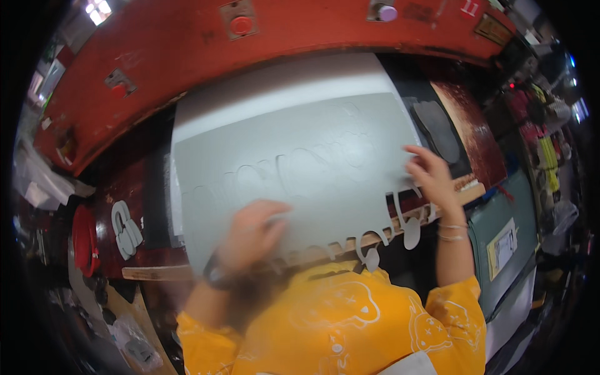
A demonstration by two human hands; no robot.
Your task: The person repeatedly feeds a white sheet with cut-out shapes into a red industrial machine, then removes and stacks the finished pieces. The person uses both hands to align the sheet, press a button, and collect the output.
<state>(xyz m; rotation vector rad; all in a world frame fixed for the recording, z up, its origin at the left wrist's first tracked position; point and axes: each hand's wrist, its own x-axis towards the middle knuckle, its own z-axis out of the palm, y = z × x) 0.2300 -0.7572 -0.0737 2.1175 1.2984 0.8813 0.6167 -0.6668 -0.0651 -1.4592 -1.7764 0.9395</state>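
Observation:
A large grey-green sheet point(325, 206) lies across the work surface in front of me. Curved cut outlines run over its middle, and its near edge has scalloped cut-outs with thin strips and rounded tabs hanging down. My left hand point(253, 234), smeared by motion, is over the sheet's near left part; its finger position is unclear. A dark watch point(215, 273) is on that wrist. By the sheet's right edge, my right hand point(432, 179) has its fingers bent but apart, with nothing visible in them. Whether either hand touches the sheet is unclear.
A white board point(281, 81) shows beyond the sheet. Behind stands a red machine beam point(181, 62) with a red button point(241, 25). Grey cut pieces point(127, 230) lie left; a dark grey sole-shaped piece point(437, 131) lies right. A green bin point(503, 231) stands beside my right arm.

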